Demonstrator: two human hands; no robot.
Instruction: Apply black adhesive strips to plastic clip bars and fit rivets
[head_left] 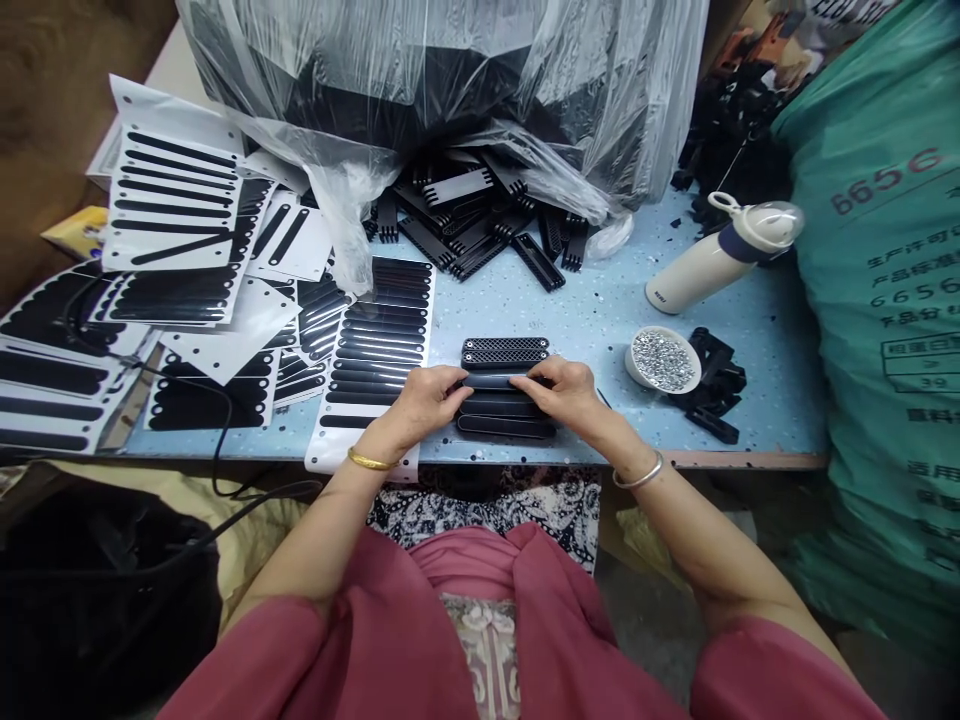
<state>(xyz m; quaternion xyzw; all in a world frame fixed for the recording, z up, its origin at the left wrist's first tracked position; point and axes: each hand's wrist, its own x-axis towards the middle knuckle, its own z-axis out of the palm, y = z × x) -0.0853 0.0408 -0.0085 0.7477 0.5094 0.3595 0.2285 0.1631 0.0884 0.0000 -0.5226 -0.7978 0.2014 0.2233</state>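
One red garment (360,620), two hands (429,398) pinching one black strip (489,381)

Smooth bars (506,427): black plastic by the look, with a soft shine
Mesh bar (506,352): black, bumpy top, shiny metal dots at the ends
Strips (382,345): black, smooth, glossy
Sheet (330,450): white, slick, like shiny paper
Bag (622,90): clear, crinkly, shiny plastic
Tabletop (600,300): smooth, speckled
Bits (664,360): bright, shiny metal
Bottle (697,270): smooth, mostly matt
Gold bangle (373,462): shiny metal
Sleeve (277,640): soft, matt cloth
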